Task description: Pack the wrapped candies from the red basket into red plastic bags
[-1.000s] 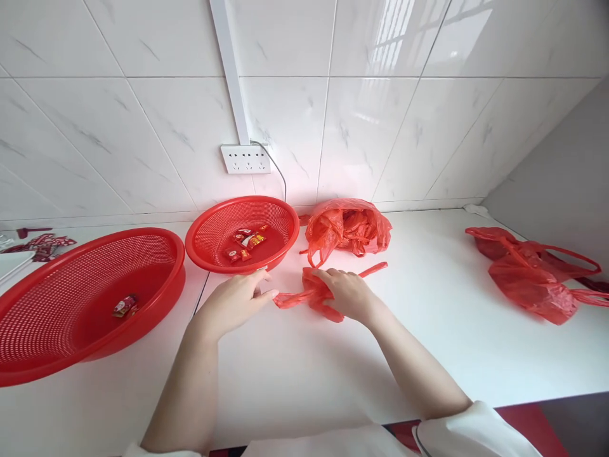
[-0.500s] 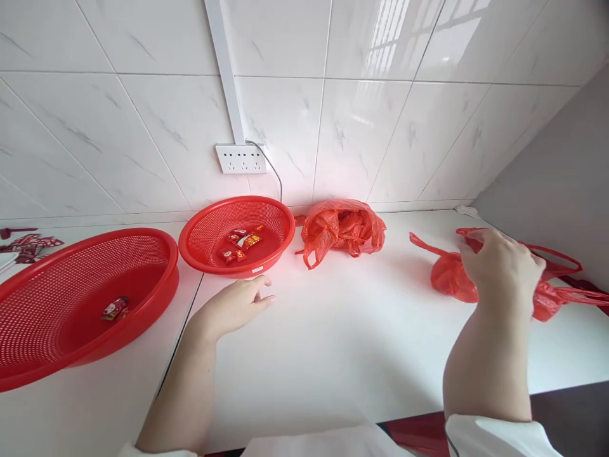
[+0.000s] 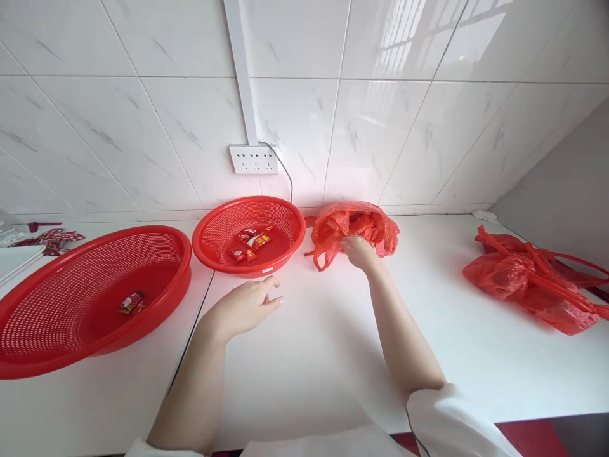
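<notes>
Right hand (image 3: 360,251) reaches into the mouth of a crumpled red bag (image 3: 361,220). Its fingertips touch the thin plastic, but they sink into the folds, so I cannot tell if they pinch it or just rest there. Left hand (image 3: 245,308) lies flat and loose on the white counter (image 3: 333,355), holding nothing. The bag is shiny, wrinkly and soft, and sits by the tiled wall, just beside a small round red basket (image 3: 247,269). That basket is hard plastic full of tiny holes, with little candy packets (image 3: 250,241) inside. A bigger red basket (image 3: 71,355) sits to the left. More red bags (image 3: 528,279) lie well apart on the right.
</notes>
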`<move>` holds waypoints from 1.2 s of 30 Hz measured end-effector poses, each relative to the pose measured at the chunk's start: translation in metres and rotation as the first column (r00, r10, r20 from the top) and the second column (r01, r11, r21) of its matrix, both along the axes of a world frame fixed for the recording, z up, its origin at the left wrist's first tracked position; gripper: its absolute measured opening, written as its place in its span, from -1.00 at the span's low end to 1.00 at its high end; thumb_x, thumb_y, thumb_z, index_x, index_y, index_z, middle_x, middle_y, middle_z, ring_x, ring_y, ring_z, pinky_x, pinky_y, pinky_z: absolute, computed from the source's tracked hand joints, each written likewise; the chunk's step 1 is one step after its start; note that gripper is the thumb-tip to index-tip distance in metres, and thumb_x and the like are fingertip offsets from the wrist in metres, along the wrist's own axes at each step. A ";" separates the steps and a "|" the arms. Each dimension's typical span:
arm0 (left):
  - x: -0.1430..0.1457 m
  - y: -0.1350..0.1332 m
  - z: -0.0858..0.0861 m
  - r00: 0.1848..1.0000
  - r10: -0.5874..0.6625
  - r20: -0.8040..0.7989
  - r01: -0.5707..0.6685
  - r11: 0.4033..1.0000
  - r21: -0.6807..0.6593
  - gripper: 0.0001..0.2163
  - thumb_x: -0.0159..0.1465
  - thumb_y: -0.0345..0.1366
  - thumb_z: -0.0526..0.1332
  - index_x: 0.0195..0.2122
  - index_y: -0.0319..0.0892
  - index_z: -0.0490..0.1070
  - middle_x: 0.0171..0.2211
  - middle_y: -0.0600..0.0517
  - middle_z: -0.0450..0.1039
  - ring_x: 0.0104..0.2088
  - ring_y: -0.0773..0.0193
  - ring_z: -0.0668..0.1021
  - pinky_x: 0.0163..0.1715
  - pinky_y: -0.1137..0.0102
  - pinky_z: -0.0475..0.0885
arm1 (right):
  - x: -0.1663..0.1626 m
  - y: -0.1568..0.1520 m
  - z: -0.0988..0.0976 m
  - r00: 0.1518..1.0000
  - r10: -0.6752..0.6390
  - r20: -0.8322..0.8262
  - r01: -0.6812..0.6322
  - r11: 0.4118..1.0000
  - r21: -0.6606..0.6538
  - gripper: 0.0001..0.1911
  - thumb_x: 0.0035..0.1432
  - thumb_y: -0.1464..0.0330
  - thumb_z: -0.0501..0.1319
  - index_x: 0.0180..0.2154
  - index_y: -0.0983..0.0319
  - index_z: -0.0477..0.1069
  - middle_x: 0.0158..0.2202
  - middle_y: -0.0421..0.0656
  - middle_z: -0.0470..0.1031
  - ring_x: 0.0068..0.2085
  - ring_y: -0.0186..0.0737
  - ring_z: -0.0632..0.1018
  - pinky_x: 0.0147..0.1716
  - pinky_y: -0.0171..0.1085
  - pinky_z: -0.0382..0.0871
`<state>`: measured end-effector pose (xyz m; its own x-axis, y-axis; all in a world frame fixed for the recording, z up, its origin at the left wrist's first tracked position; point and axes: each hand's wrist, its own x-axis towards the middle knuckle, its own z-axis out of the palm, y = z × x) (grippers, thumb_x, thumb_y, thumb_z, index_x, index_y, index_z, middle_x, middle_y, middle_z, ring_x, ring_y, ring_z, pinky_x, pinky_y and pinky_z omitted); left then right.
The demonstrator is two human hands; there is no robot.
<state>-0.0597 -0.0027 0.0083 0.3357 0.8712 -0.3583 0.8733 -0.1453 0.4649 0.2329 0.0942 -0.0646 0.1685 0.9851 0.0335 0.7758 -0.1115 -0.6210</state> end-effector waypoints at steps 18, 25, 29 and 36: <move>-0.004 0.007 -0.006 0.999 -0.010 0.037 0.010 1.000 0.017 -0.58 0.28 0.03 0.03 0.07 -0.04 0.31 -0.21 -0.01 0.50 -0.25 0.11 0.54 -0.30 0.31 0.36 | 0.016 -0.028 0.029 0.772 0.308 -0.556 -0.196 0.948 0.252 -0.86 0.09 0.38 0.11 -0.32 0.21 0.43 -0.27 -0.15 0.53 -0.21 -0.19 0.57 -0.17 -0.20 0.46; 0.055 -0.002 -0.013 0.914 -0.265 0.306 0.073 0.852 0.519 -0.67 0.36 -0.20 -0.01 0.13 -0.04 0.26 0.14 -0.03 0.30 0.14 0.16 0.37 0.12 0.26 0.28 | 0.030 -0.017 0.012 0.988 -0.094 0.124 0.092 0.996 0.021 -0.80 0.05 0.41 0.11 -0.22 0.21 0.39 -0.08 0.04 0.46 -0.10 0.06 0.48 -0.23 -0.08 0.36; 0.104 0.014 -0.037 0.859 -0.469 0.205 0.221 0.701 0.678 -0.61 0.35 -0.26 0.02 0.21 -0.04 0.20 0.30 -0.02 0.08 0.31 0.07 0.13 0.26 0.14 0.09 | 0.021 -0.003 -0.004 0.997 0.031 0.073 -0.031 1.000 -0.002 -0.80 0.00 0.47 0.20 -0.25 0.26 0.34 -0.19 0.11 0.46 -0.20 0.03 0.50 -0.27 -0.09 0.33; 0.161 0.096 -0.096 0.964 -0.262 -0.057 0.257 0.842 0.475 -0.24 0.21 -0.39 0.15 0.37 -0.14 -0.25 0.26 -0.19 0.15 0.34 -0.19 -0.07 0.24 -0.14 -0.11 | 0.032 -0.015 0.021 0.991 0.132 -0.026 -0.127 0.981 0.149 -0.83 0.08 0.47 0.09 -0.33 0.19 0.43 -0.32 -0.12 0.52 -0.30 -0.15 0.49 -0.29 -0.17 0.34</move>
